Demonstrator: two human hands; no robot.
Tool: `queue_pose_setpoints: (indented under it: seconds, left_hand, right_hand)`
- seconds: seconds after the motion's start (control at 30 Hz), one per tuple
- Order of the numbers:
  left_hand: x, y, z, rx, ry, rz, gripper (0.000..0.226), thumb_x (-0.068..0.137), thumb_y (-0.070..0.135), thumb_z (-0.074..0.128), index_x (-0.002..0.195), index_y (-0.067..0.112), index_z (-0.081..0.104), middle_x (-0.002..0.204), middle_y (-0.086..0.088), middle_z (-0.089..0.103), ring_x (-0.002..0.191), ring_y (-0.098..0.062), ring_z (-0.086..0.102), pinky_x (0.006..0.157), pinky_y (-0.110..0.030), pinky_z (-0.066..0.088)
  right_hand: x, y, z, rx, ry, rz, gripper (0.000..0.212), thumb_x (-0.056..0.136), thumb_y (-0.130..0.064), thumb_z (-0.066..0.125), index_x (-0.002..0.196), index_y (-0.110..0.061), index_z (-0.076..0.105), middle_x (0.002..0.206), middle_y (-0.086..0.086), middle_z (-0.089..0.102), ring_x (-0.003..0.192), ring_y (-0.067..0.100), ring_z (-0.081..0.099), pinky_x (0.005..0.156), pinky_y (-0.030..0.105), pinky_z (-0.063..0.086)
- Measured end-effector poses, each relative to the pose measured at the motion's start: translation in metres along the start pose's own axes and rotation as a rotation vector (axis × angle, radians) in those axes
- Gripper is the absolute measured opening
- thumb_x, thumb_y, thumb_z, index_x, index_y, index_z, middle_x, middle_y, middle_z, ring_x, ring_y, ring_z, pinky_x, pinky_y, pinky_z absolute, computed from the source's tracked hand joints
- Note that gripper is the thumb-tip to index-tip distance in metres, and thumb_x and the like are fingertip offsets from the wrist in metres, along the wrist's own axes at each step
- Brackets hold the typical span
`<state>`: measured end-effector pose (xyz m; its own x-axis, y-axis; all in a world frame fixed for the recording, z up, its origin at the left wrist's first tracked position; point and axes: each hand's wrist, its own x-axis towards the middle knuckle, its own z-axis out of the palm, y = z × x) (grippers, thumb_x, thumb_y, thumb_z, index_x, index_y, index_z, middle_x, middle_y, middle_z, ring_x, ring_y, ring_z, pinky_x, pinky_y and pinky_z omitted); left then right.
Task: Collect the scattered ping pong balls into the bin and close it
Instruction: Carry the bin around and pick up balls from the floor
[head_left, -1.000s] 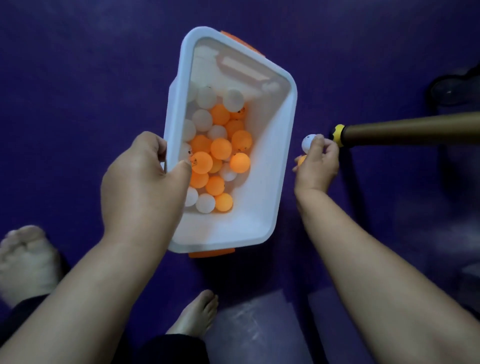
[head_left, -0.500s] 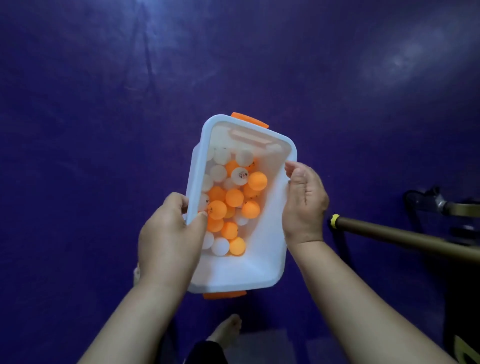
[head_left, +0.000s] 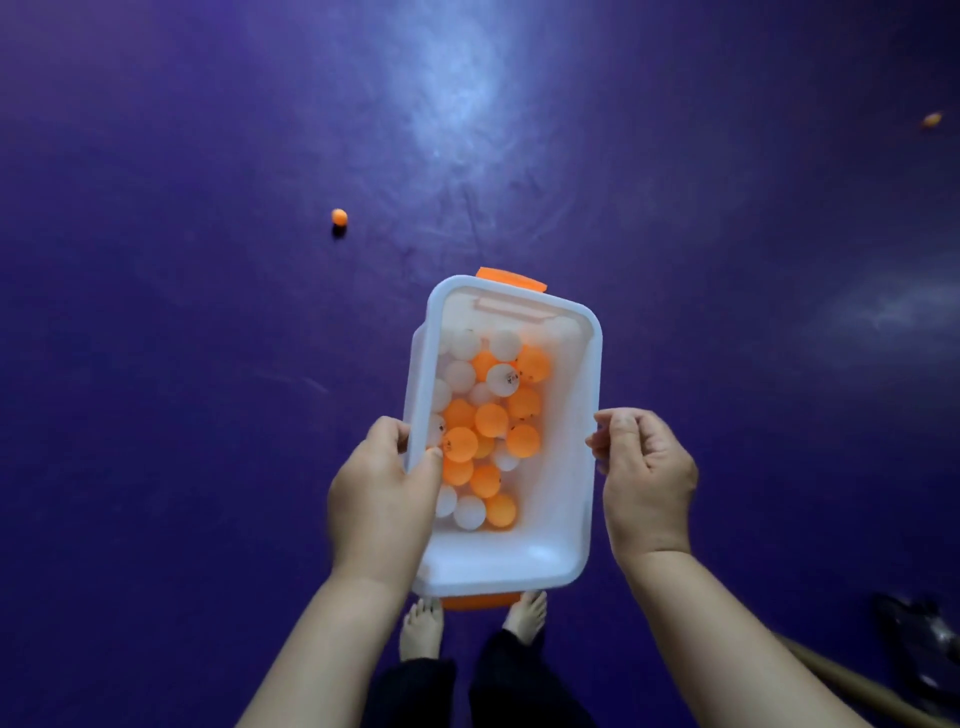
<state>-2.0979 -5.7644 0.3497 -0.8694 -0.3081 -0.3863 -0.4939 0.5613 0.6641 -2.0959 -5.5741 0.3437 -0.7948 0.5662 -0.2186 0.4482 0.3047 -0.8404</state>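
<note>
- The white rectangular plastic bin (head_left: 574, 457) with orange end handles is held above the purple floor (head_left: 208, 364), over the person's bare feet (head_left: 422, 629). Orange and white ping pong balls (head_left: 491, 421) lie heaped inside, with no lid in sight.
- The left hand (head_left: 384, 499) grips the bin's left rim, thumb hooked inside and fingers curled round outside.
- The right hand (head_left: 644, 478) is at the right rim, fingers curled. I cannot tell whether it has a real hold.
- One small orange ball (head_left: 339, 216) lies well ahead to the left, and a second orange ball (head_left: 931, 120) far off to the right.
- I'd carry the bin level in both hands to the nearer ball and set it down before picking up, since tilting risks spills.
</note>
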Motion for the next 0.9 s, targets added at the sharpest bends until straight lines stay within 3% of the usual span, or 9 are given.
queue_pose_setpoints:
  seconds: [0.13, 0.3, 0.53, 0.73, 0.9]
  left_hand:
    - [0.018, 0.021, -0.024, -0.017, 0.053, -0.032, 0.011, 0.084, 0.03, 0.063, 0.082, 0.023, 0.055, 0.075, 0.004, 0.062, 0.07, -0.016, 0.058, 0.052, -0.03, 0.041]
    - [0.059, 0.052, -0.029, -0.005, 0.082, -0.132, 0.012, 0.083, 0.029, 0.062, 0.078, 0.022, 0.054, 0.071, 0.003, 0.061, 0.067, -0.017, 0.057, 0.055, -0.034, 0.047]
    - [0.124, 0.104, 0.004, -0.079, 0.152, -0.263, 0.012, 0.083, 0.025, 0.063, 0.08, 0.017, 0.055, 0.074, 0.0, 0.061, 0.07, -0.022, 0.057, 0.056, -0.033, 0.045]
    - [0.181, 0.114, 0.009, -0.158, 0.2, -0.348, 0.014, 0.08, 0.026, 0.066, 0.079, 0.017, 0.054, 0.072, 0.001, 0.059, 0.069, -0.025, 0.057, 0.055, -0.032, 0.044]
    - [0.237, 0.102, -0.011, -0.194, 0.258, -0.408, 0.015, 0.082, 0.027, 0.065, 0.081, 0.017, 0.054, 0.072, 0.005, 0.056, 0.067, -0.023, 0.053, 0.05, -0.026, 0.035]
  right_hand:
    - [0.019, -0.042, 0.005, -0.027, -0.146, -0.038, 0.028, 0.094, -0.016, 0.049, 0.072, -0.024, 0.064, 0.068, -0.001, 0.066, 0.069, 0.017, 0.062, 0.065, 0.042, 0.053]
    - [0.072, -0.067, 0.01, -0.099, -0.278, -0.073, 0.032, 0.094, -0.013, 0.05, 0.068, -0.026, 0.063, 0.069, -0.011, 0.065, 0.064, 0.004, 0.06, 0.058, 0.028, 0.049]
    - [0.167, -0.11, 0.05, -0.199, -0.458, -0.102, 0.027, 0.092, -0.021, 0.05, 0.069, -0.022, 0.063, 0.068, -0.006, 0.065, 0.068, 0.017, 0.062, 0.068, 0.048, 0.054]
    - [0.23, -0.147, 0.097, -0.289, -0.57, -0.207, 0.024, 0.092, -0.025, 0.05, 0.072, -0.022, 0.064, 0.067, -0.006, 0.065, 0.068, 0.016, 0.062, 0.071, 0.048, 0.054]
    - [0.261, -0.171, 0.156, -0.328, -0.619, -0.225, 0.026, 0.094, -0.02, 0.051, 0.071, -0.024, 0.064, 0.064, -0.009, 0.064, 0.064, 0.008, 0.06, 0.068, 0.047, 0.054]
